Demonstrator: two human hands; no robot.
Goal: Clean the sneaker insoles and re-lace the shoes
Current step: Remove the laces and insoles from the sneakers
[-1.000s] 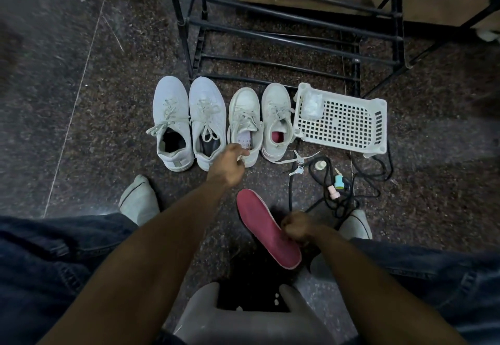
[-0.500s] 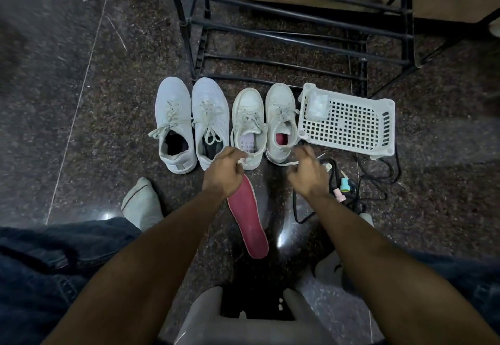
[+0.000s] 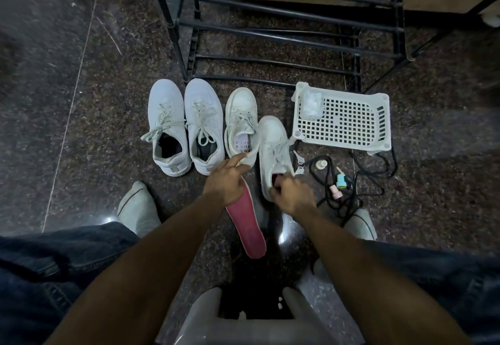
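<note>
L hand: over the top end of a long pink-red foam insole, fingers mostly straight w/ fingertips reaching the heel of a small white lace-up sneaker; can't tell if the thumb actually clamps the insole.
R hand: fingers curled on the heel rim of the 2nd small white lace-up sneaker, which sits closer to the person than its partner; red lining shows in the opening.
Insole: lies on the dark speckled stone floor btw the forearms, heel end toward the person.
Other pair: two bigger pale grey-white laced sneakers side by side, left of the small pair, laces in.
Purple bit: perforated lilac insole visible inside the first small sneaker.
Basket: white plastic grid tray right of the shoes, crumpled clear plastic in its corner.
Cables: black cord tangle w/ teal + pink bits below the tray.
Rack: black metal shoe rack behind.
Brands/text: none readable, too blurry.
</note>
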